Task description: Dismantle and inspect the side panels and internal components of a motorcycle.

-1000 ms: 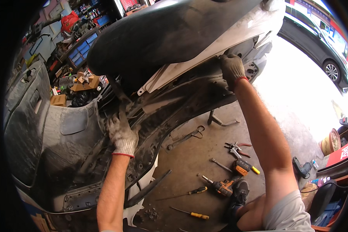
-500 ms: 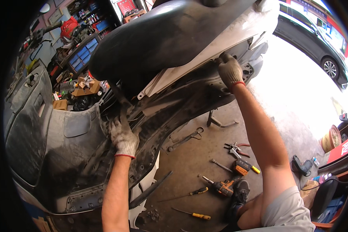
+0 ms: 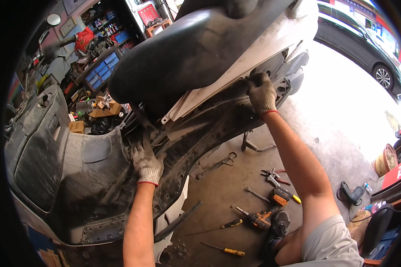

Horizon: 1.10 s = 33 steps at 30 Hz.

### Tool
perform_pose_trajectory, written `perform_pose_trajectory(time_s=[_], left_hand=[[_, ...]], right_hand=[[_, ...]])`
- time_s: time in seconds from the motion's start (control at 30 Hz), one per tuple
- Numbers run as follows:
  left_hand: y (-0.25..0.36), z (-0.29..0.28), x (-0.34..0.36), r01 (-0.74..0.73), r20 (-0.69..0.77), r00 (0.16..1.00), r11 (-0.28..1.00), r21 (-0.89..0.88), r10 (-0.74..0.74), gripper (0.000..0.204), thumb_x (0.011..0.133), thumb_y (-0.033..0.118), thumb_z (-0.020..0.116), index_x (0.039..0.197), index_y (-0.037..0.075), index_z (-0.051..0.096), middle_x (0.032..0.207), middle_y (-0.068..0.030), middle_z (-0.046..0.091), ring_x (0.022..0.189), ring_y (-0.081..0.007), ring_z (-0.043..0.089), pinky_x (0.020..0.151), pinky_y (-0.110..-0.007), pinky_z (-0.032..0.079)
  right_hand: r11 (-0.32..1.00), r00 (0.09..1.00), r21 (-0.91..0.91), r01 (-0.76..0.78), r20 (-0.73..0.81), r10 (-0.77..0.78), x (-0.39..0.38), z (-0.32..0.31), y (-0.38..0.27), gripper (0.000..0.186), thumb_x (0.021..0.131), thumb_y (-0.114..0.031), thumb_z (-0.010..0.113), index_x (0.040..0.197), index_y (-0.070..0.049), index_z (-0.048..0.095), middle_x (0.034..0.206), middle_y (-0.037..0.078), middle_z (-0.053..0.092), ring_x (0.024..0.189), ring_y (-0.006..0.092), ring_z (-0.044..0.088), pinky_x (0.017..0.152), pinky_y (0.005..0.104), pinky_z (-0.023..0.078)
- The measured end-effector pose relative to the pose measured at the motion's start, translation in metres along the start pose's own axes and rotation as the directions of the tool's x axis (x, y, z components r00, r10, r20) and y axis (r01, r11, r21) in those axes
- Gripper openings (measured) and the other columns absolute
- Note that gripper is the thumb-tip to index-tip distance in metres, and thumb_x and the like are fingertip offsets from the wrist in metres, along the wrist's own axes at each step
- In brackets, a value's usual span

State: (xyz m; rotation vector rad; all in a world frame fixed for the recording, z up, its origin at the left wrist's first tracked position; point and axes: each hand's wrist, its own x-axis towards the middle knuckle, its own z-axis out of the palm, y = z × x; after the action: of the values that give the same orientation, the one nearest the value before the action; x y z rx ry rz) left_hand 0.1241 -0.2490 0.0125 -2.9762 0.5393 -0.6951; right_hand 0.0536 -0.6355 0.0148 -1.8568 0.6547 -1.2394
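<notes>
A dusty scooter fills the middle, with a black seat point(image 3: 196, 58) above a white side panel point(image 3: 272, 42) and a dirty black lower body panel point(image 3: 200, 129). My left hand point(image 3: 146, 163), in a grey glove, grips the black panel near the footwell point(image 3: 93, 164). Further back, my gloved right hand point(image 3: 260, 92) holds the edge where the white side panel meets the black panel, under the rear of the seat.
Tools lie on the concrete floor to the right: pliers point(image 3: 274, 175), an orange cordless drill point(image 3: 258, 218), screwdrivers point(image 3: 225, 251) and a long wrench point(image 3: 216, 164). A dark car point(image 3: 361, 53) stands outside. Cluttered shelves point(image 3: 102, 66) sit at the back left.
The view has shifted slightly and the scooter sits more to the right. Both hands keep their holds on the panels, my left hand a little lower on the black panel.
</notes>
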Motion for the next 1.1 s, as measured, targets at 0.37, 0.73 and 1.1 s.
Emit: perform_pose_trajectory(time_s=[0.37,0.73,1.1], left_hand=[[-0.003,0.006,0.0,-0.016,-0.014,1.0,0.997,0.072,0.017,0.106,0.074,0.039,0.084,0.155,0.008,0.024,0.143,-0.025,0.047,0.135,-0.039,0.043,0.116,-0.046,0.032],[0.029,-0.046,-0.04,-0.239,-0.316,0.947,0.778,-0.582,0.055,0.054,0.09,0.036,0.067,0.138,0.014,0.054,0.14,-0.0185,0.05,0.126,-0.0381,0.052,0.103,-0.048,0.047],[0.082,-0.119,-0.101,0.155,0.154,0.988,-0.319,-0.935,0.027,0.025,0.096,0.005,0.063,0.121,0.001,0.064,0.112,-0.0043,0.069,0.101,-0.011,0.064,0.093,-0.027,0.053]], right_hand=[[0.938,0.979,0.306,-0.164,0.171,0.115,-0.008,-0.018,-0.008,0.02,0.091,-0.015,0.068,0.108,-0.005,0.068,0.093,0.011,0.074,0.081,0.0219,0.072,0.075,0.0333,0.055],[0.679,0.701,0.638,-0.363,0.667,-0.252,-0.057,-0.048,-0.06,0.009,0.092,-0.008,0.067,0.098,-0.004,0.061,0.084,0.002,0.063,0.072,0.0096,0.06,0.067,0.0261,0.054],[0.596,0.35,0.558,-0.578,0.829,-0.437,-0.139,-0.052,-0.124,0.011,0.094,-0.005,0.066,0.102,-0.005,0.06,0.091,0.0,0.063,0.081,0.0089,0.061,0.074,0.0253,0.054]])
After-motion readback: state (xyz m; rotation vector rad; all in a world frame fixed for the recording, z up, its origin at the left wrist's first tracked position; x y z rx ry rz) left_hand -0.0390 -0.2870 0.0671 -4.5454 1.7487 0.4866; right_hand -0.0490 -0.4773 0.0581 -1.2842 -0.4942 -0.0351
